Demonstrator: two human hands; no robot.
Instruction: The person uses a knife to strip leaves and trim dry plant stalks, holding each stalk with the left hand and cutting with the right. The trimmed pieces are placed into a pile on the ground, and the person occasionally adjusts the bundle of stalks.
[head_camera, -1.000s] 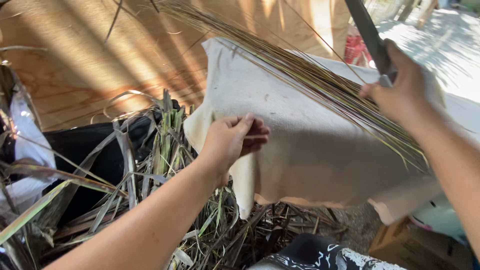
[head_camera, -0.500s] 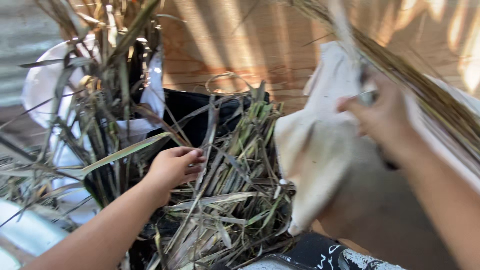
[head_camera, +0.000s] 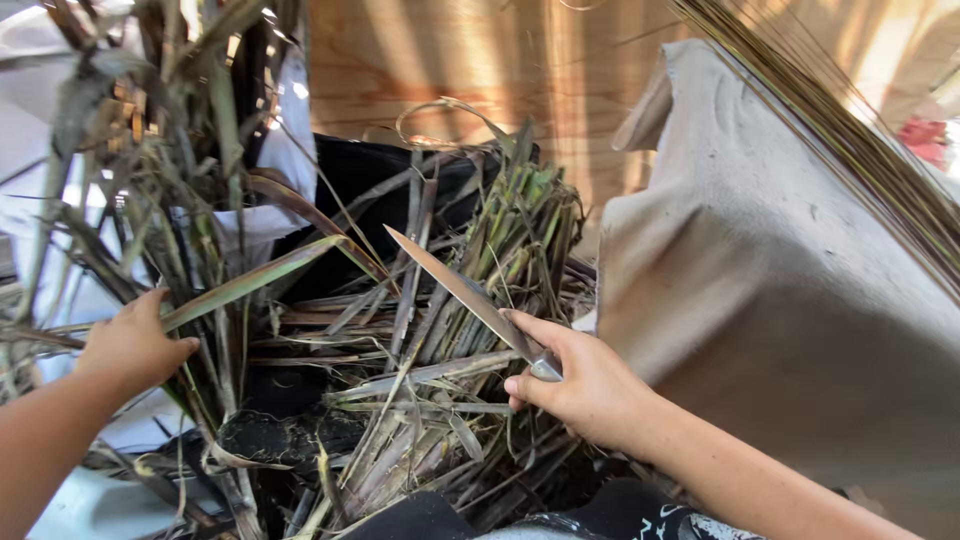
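My right hand (head_camera: 578, 380) grips the handle of a knife (head_camera: 455, 287), whose long blade points up and to the left over a heap of cut green and dry leaf stalks (head_camera: 450, 370). My left hand (head_camera: 130, 345) is at the left, closed around a clump of long dry leaves (head_camera: 190, 230) that stands upright. A pale grey cloth (head_camera: 780, 290) drapes over something at the right, beside my right forearm. A bundle of thin straw-coloured strips (head_camera: 860, 140) lies across the top of the cloth.
A wooden board wall (head_camera: 480, 70) stands behind the heap. A black fabric (head_camera: 390, 185) lies under the stalks at the back. White sheeting (head_camera: 60, 200) shows at the far left. Dark patterned cloth (head_camera: 640, 520) is at the bottom edge.
The view swung left from the cloth to the leaf heap. My right hand came down from the strip bundle with the knife. My left hand moved from the cloth to the upright leaves.
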